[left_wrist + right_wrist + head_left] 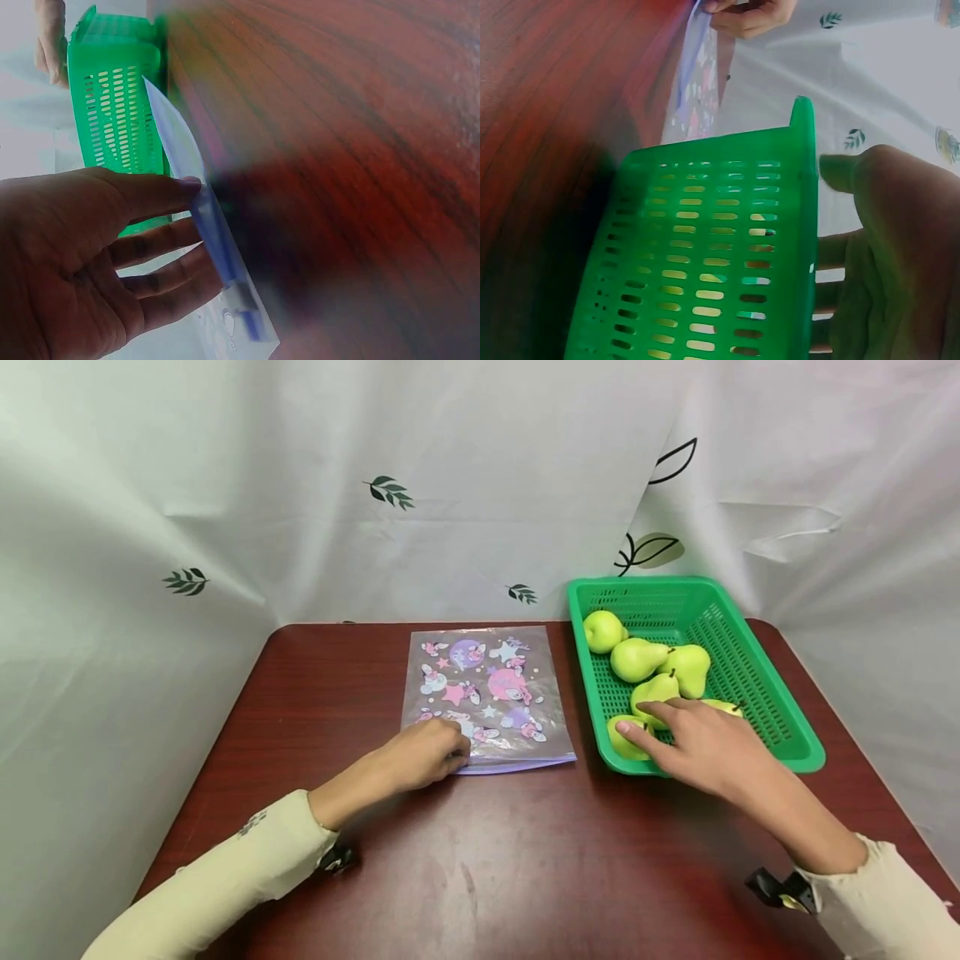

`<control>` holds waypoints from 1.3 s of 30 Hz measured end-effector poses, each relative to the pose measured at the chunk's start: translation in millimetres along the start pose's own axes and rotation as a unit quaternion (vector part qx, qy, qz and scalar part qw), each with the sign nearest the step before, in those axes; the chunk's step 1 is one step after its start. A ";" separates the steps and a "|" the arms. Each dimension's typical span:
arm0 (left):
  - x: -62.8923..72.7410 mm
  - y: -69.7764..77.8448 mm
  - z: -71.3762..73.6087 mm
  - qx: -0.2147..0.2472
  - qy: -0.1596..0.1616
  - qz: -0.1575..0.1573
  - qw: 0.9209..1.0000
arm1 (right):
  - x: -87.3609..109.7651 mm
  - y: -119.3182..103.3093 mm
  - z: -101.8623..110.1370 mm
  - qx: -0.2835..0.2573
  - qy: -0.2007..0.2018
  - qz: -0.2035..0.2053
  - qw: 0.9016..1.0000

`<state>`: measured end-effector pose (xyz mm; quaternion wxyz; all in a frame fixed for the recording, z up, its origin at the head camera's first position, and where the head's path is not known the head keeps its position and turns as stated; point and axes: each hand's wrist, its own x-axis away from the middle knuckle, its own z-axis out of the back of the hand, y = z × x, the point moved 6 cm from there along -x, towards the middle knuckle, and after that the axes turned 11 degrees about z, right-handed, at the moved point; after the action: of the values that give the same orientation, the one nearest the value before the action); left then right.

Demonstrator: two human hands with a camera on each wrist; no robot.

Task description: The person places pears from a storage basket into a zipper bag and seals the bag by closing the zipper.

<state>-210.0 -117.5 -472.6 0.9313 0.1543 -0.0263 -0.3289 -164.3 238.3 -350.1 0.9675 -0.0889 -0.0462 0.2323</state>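
A clear zip bag printed with pink and purple cartoon figures lies flat on the table. My left hand pinches its purple zip edge near the left corner; the left wrist view shows the thumb on one side of the zip strip. To the right stands a green plastic basket with several green pears inside. Over its near rim reaches my right hand, thumb and fingers spread above the nearest pears. Its fingertips are partly hidden behind the basket wall in the right wrist view.
A dark red wooden table carries the bag and basket. White cloth with leaf prints hangs behind the table and along both sides. The basket's near wall rises between the right hand's fingers and the bag.
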 end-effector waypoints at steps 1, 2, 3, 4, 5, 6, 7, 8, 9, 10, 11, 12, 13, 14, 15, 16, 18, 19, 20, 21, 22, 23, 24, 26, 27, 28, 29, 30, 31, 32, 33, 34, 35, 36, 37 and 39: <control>-0.1 1.6 2.0 0.000 0.003 -0.002 1.000 | -0.9 -0.5 1.1 -0.003 -0.001 0.008 1.000; -0.4 2.7 3.5 0.000 0.006 -0.002 1.000 | -1.8 -0.9 2.6 -0.007 -0.003 0.015 1.000; 0.0 5.8 7.4 -0.007 0.004 0.001 1.000 | -2.6 -0.6 4.3 -0.011 -0.006 0.022 1.000; -0.1 8.0 10.4 -0.015 0.002 0.002 1.000 | -3.3 0.1 6.3 -0.017 -0.010 0.029 0.999; -3.2 -0.3 3.3 -0.006 0.000 0.008 1.000 | -4.4 0.6 8.4 -0.024 -0.012 0.038 0.999; -4.7 -3.0 0.7 -0.006 0.002 0.012 1.000 | -5.6 1.1 10.5 -0.032 -0.017 0.047 0.998; -5.8 -4.2 0.2 -0.012 -0.001 0.018 1.000 | -7.1 1.3 12.5 -0.040 -0.021 0.057 0.997; -7.1 -5.8 -0.6 -0.014 -0.005 0.023 1.000 | -8.6 1.5 14.3 -0.050 -0.024 0.065 0.996; -8.2 -7.5 -1.6 -0.017 -0.007 0.026 1.000 | -10.5 1.6 15.7 -0.059 -0.028 0.074 0.995; -9.8 -10.9 -4.7 -0.017 -0.008 0.032 0.999 | -12.5 0.8 16.7 -0.069 -0.031 0.083 0.994; -11.2 -13.7 -7.1 -0.014 -0.009 0.038 0.999 | -14.7 -0.3 17.4 -0.077 -0.034 0.092 0.992; -11.2 -12.2 -4.8 -0.013 -0.014 0.039 0.999 | -16.6 -1.3 17.9 -0.086 -0.037 0.097 0.991; -11.1 -12.0 -4.1 -0.013 -0.017 0.043 0.999 | -18.5 -2.5 18.3 -0.091 -0.039 0.103 0.990; -10.8 -9.9 -1.4 -0.010 -0.021 0.046 0.999 | -20.0 -3.3 18.4 -0.096 -0.043 0.105 0.989; -10.1 -8.2 1.5 -0.005 -0.018 0.048 0.999 | -21.4 -4.2 18.2 -0.097 -0.046 0.108 0.988; -9.4 -3.9 6.9 -0.005 -0.020 0.052 0.998 | -22.5 -5.1 18.4 -0.096 -0.048 0.111 0.988; -8.0 -0.7 14.6 -0.006 -0.008 0.047 0.999 | -24.6 -6.9 17.9 -0.093 -0.051 0.119 0.987; -7.1 0.3 18.3 -0.017 0.008 0.046 0.999 | -25.4 -7.6 17.3 -0.090 -0.054 0.121 0.987; -5.7 8.0 28.3 -0.022 0.017 0.048 0.998 | -26.0 -8.2 16.6 -0.089 -0.057 0.123 0.987; -4.4 14.9 37.4 -0.028 0.029 0.047 0.998 | -26.8 -8.9 15.8 -0.087 -0.057 0.127 0.986; -3.3 23.1 47.2 -0.036 0.033 0.049 0.998 | -27.4 -9.3 15.1 -0.086 -0.058 0.130 0.986; -2.0 30.0 55.6 -0.043 0.043 0.048 0.997 | -27.9 -9.6 13.9 -0.086 -0.060 0.132 0.986; -1.1 36.6 62.8 -0.052 0.052 0.048 0.996 | -28.4 -9.7 13.0 -0.087 -0.060 0.134 0.985; 1.5 59.0 84.6 -0.061 0.051 0.057 0.995 | -28.9 -9.5 11.2 -0.088 -0.056 0.139 0.985; 1.8 63.5 88.8 -0.070 0.056 0.056 0.994 | -29.2 -9.5 10.3 -0.088 -0.054 0.139 0.985; 2.3 67.8 92.8 -0.080 0.066 0.053 0.993 | -29.3 -9.4 10.0 -0.089 -0.051 0.140 0.985; 2.8 72.0 96.5 -0.095 0.079 0.050 0.991 | -29.5 -9.3 9.4 -0.090 -0.048 0.139 0.985; 3.3 75.5 99.8 -0.106 0.094 0.045 0.989 | -29.8 -9.1 9.2 -0.089 -0.046 0.138 0.985; 3.9 79.1 103.0 -0.116 0.108 0.043 0.986 | -29.9 -9.0 8.9 -0.088 -0.044 0.136 0.986; 4.6 82.9 106.7 -0.123 0.121 0.041 0.984 | -30.1 -8.8 8.5 -0.087 -0.042 0.134 0.986; 5.0 86.6 110.5 -0.130 0.134 0.041 0.981 | -30.2 -8.6 8.7 -0.086 -0.040 0.133 0.987; 5.3 89.9 114.4 -0.133 0.147 0.040 0.979 | -30.4 -8.2 8.6 -0.085 -0.038 0.132 0.987; 5.2 92.5 117.6 -0.135 0.153 0.043 0.978 | -30.4 -8.0 8.4 -0.083 -0.036 0.132 0.987; 4.8 94.8 121.0 -0.133 0.158 0.047 0.977 | -30.4 -7.8 8.3 -0.081 -0.034 0.132 0.987; 4.3 96.8 124.3 -0.130 0.161 0.051 0.977 | -30.2 -7.8 8.3 -0.080 -0.032 0.132 0.988; 2.3 100.0 130.9 -0.123 0.165 0.064 0.976 | -29.7 -7.8 8.6 -0.078 -0.027 0.132 0.988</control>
<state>-167.5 -80.6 -317.7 0.9536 0.0886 0.1592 -0.2397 -188.3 219.2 -341.6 0.9168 -0.1630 -0.0786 0.3560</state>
